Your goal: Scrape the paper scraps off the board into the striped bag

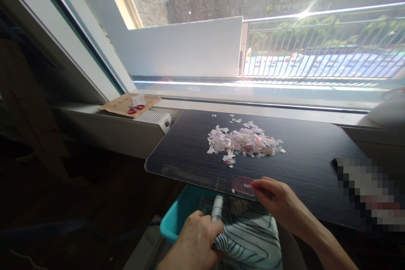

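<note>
My right hand (274,194) is closed in a pinch at the right end of a flat, see-through pink oval piece (243,185), which lies at the table's near edge. A few paper scraps are on and beside that piece. Lower down, my left hand (202,230) is wrapped round a rolled-up fold of striped cloth (247,232), white with dark lines. This cloth hangs just below the table edge, over part of a turquoise bin (172,219). Farther back on the dark table (183,152) lies a loose heap of small white and pinkish paper scraps (247,140).
On the sill at the left, red-handled scissors (136,109) lie on a brown paper envelope (115,105). A white radiator (158,120) stands beside the table. A blurred-out object (370,190) is at the right end. Behind the table rises a large window.
</note>
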Available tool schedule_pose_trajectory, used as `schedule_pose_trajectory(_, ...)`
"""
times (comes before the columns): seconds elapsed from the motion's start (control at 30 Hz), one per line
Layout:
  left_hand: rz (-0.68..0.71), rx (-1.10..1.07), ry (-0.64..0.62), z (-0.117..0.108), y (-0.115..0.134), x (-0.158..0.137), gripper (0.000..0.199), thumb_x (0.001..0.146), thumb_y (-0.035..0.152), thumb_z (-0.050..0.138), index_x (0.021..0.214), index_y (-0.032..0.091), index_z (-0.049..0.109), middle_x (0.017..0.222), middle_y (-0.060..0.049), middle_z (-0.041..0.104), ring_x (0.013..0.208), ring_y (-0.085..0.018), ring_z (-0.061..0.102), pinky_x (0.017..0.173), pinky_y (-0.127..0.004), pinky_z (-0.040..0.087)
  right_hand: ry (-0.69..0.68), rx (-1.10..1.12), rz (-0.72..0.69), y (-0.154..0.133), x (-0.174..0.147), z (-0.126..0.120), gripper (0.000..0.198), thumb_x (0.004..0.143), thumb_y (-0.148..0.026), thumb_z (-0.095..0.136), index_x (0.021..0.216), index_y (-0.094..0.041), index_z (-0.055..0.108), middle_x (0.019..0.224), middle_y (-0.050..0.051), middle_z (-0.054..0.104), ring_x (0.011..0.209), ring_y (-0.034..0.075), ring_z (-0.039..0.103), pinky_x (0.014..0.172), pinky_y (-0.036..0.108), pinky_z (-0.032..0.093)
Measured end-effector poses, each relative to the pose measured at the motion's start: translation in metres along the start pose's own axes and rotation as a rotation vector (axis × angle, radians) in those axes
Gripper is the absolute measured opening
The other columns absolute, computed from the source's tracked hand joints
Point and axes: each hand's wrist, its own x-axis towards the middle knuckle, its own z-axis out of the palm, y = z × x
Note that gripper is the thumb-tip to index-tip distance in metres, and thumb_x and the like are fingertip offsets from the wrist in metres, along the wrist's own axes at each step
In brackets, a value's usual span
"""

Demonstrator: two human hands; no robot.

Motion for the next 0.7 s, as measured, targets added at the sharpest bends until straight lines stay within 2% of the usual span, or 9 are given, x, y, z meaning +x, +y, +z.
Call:
schedule_pose_trajectory(0.17, -0.046, -0.015, 0.021, -0.002, -0.006, -0.007, 0.003, 0.073, 0.024, 0.061, 0.074, 0.021, 0.062, 0.076, -0.002, 0.065, 0.077, -0.021, 0.058, 0.071, -0.029, 0.038, 0.128, -0.061, -0.003, 0.002, 0.022, 0.004, 0.027, 0.089, -0.03, 0.047, 0.094, -0.019, 0.071, 0.075, 0.002, 0.064, 0.061, 0.013, 0.053, 0.058, 0.024, 0.041)
schedule_pose_trajectory(0.33, -0.053, -0.028, 0.059, 0.007, -0.011, -0.009, 0.004, 0.074, 0.026, 0.061, 0.074, 0.022, 0.061, 0.078, -0.002, 0.064, 0.081, -0.022, 0.056, 0.071, -0.03, 0.038, 0.143, -0.105, 0.011, 0.008, 0.04, 0.013, 0.029, 0.089, -0.03, 0.045, 0.093, -0.018, 0.072, 0.079, 0.003, 0.067, 0.063, 0.014, 0.057, 0.06, 0.025, 0.042)
schedule_pose_trajectory(0.47, -0.055, -0.033, 0.035, 0.007, -0.011, -0.009, 0.004, 0.075, 0.026, 0.061, 0.074, 0.021, 0.061, 0.078, -0.002, 0.064, 0.08, -0.022, 0.057, 0.072, -0.03, 0.038, 0.115, -0.084, 0.019, 0.005, 0.032, 0.012, 0.028, 0.087, -0.029, 0.046, 0.091, -0.019, 0.071, 0.08, 0.003, 0.067, 0.065, 0.015, 0.058, 0.06, 0.025, 0.042)
schedule_pose_trajectory(0.7, -0.047, -0.036, 0.04, 0.004, -0.012, -0.01, 0.007, 0.076, 0.029, 0.061, 0.075, 0.022, 0.062, 0.076, -0.001, 0.063, 0.078, -0.022, 0.056, 0.071, -0.03, 0.039, -0.017, -0.014, 0.052, -0.002, 0.005, 0.004, 0.022, 0.084, -0.026, 0.049, 0.085, -0.019, 0.071, 0.072, 0.001, 0.066, 0.063, 0.014, 0.058, 0.058, 0.024, 0.041)
